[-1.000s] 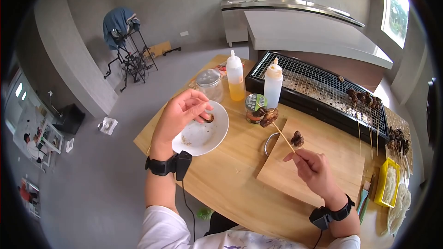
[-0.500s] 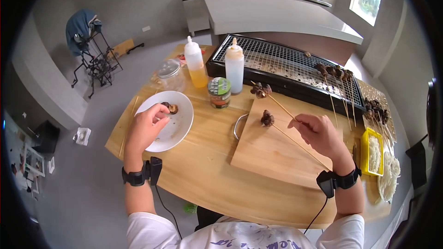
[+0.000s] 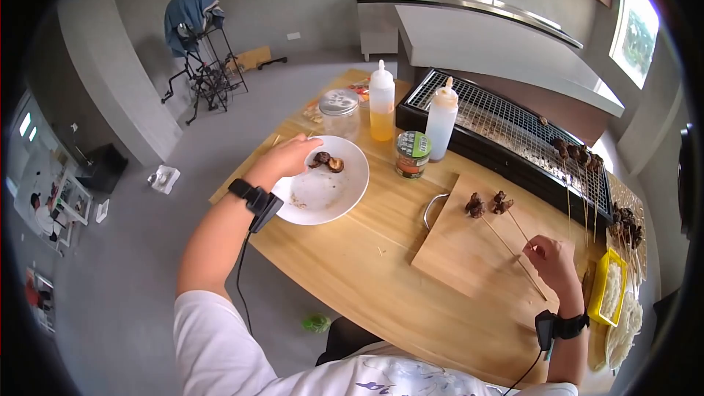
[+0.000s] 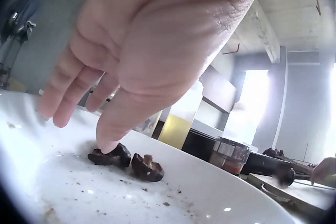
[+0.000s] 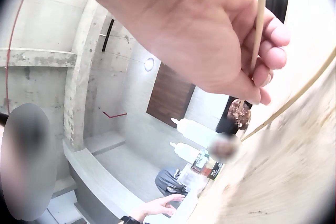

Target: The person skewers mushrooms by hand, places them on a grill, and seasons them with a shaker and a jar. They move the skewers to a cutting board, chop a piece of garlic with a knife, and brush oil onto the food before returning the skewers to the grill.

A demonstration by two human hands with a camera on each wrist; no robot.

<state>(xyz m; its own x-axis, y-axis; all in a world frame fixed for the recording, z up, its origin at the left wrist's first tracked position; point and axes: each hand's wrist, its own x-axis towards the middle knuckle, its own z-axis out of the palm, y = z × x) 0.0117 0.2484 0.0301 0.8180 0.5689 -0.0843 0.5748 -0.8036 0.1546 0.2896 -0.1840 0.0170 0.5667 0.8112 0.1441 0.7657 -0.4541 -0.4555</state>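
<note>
So, my right hand (image 3: 551,258) pinches a thin tan wooden skewer (image 3: 518,224) over the pale wooden board (image 3: 455,249), likely for control. My left hand (image 3: 287,158) is loose, fingers reaching down by dark-brown mushrooms (image 3: 336,165) on the round white plate (image 3: 323,198).

Two mushrooms (image 4: 149,170) on plate (image 3: 315,204), two skewers (image 3: 515,259) at board (image 3: 449,242), two squeeze bottles (image 3: 381,111).

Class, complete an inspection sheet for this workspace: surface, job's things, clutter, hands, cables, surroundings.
Surface: wooden table, cutting board on it.
Job's things: two mushrooms on white plate; two loaded skewers at board, one lying on it.
Clutter: two squeeze bottles, lidded jar, green-topped container.
Hands: left hand over plate, contact with mushrooms unclear; right hand pinches the other skewer.
Cables: black cable from each wrist camera.
Surroundings: black grill behind board, blue cloth on stand.
</note>
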